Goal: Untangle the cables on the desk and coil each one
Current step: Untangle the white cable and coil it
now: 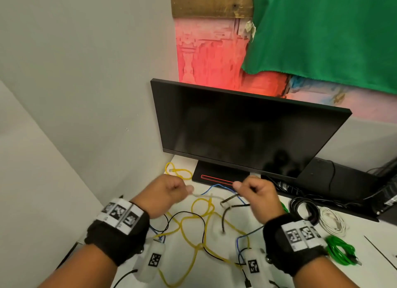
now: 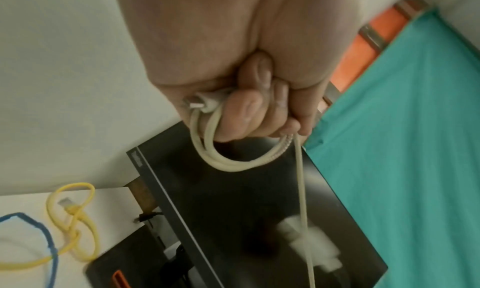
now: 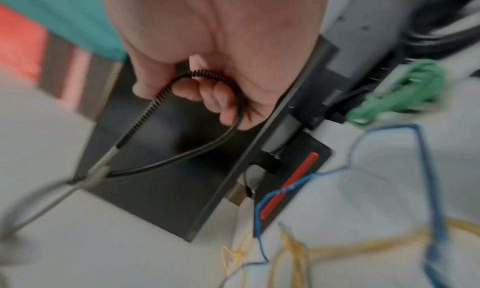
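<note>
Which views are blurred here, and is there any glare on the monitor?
Head view: mostly sharp, the cable stretch between the left hand and right hand smeared. Left wrist view: soft, but the cream cable reads clearly; a pale smeared reflection on the monitor screen. Right wrist view: heavy motion blur toward the edges, the black cable fairly sharp.

— What stands at the back of the counter (image 1: 214, 272)?
— The monitor (image 1: 247, 133), on its base (image 1: 217, 176). A small cable loop (image 1: 177, 171) lies left of the base, by the wall.
— And in front?
— A tangle of cables (image 1: 199, 223), between the two raised hands.
— To the right?
— Three coiled cables (image 1: 332, 221) lie together, one nearest the front edge.
</note>
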Demonstrator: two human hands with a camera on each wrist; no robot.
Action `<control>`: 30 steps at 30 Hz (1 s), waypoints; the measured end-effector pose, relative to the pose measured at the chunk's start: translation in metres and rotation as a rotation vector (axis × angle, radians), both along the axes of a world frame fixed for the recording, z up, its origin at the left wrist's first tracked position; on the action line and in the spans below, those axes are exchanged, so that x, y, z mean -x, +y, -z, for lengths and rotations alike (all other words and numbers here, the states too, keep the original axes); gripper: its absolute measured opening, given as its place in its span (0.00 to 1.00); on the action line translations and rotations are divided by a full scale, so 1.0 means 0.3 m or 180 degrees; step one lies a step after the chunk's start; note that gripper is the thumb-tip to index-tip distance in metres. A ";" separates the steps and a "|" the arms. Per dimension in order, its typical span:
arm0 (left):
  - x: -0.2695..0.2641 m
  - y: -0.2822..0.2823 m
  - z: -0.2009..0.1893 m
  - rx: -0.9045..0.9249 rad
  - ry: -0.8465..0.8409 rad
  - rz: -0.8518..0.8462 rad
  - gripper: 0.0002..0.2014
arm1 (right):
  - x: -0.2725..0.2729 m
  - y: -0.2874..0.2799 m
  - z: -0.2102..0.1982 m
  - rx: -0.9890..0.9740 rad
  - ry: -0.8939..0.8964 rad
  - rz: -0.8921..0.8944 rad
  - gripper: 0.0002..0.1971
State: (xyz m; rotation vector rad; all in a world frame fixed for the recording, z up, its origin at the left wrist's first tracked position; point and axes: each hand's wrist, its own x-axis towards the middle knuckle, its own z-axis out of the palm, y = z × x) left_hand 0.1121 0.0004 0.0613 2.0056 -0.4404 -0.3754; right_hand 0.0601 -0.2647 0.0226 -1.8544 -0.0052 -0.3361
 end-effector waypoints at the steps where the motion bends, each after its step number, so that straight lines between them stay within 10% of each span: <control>1: -0.018 0.026 0.002 0.0382 0.0162 -0.0270 0.25 | -0.003 -0.041 0.028 -0.0332 0.0305 0.0173 0.23; 6: -0.064 0.061 -0.027 0.1463 0.0665 -0.0558 0.23 | 0.019 -0.046 0.197 -0.1289 0.1638 0.0674 0.18; 14: -0.089 0.084 -0.031 0.1499 0.0396 -0.1198 0.19 | 0.014 -0.061 0.203 -0.2887 0.1523 0.0085 0.16; 22: -0.073 0.055 -0.034 0.2039 0.0837 -0.1219 0.17 | 0.025 -0.003 0.266 0.2138 0.1740 0.0028 0.11; 26: -0.073 0.064 -0.021 0.1589 0.0805 -0.1099 0.20 | 0.028 -0.018 0.218 0.2357 0.1934 -0.0170 0.29; 30: -0.043 0.024 -0.006 0.1422 0.1037 -0.0891 0.22 | 0.013 0.009 0.060 0.0628 0.1554 -0.0486 0.41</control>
